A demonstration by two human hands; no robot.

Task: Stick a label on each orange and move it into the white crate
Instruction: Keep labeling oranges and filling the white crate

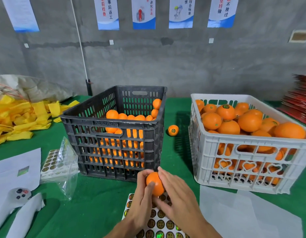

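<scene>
Orange point(154, 183) held low and centre, above the label sheet point(159, 222) on the green worktop point(97, 203), just in front of the black crate point(114, 133). Left hand point(142, 203) grips it, fingers curled behind, thumb across the front face. Right hand point(179, 200) lies against the fruit's right side with fingers straight and spread, its grip wide, nothing pinched that I can see. Whether a label is already on this orange: cannot tell, the hands cover most of the skin.

Risks, as judged: a round waxy fruit held by one hand could roll free if the thumb lifts; one labelled stray orange point(173, 130) already lies loose between the crates. A label pressed onto dimpled peel may lift at the edge unless smoothed. White crate point(248, 148) is heaped to the rim, so an added orange could tumble off the pile.

Materials: both crates rigid slotted plastic, the white one with heart cut-outs; labels round, dark, glossy with holographic sheen; worktop cover matte green cloth; clear crinkled plastic bag point(66, 167) over a second label stack, left
</scene>
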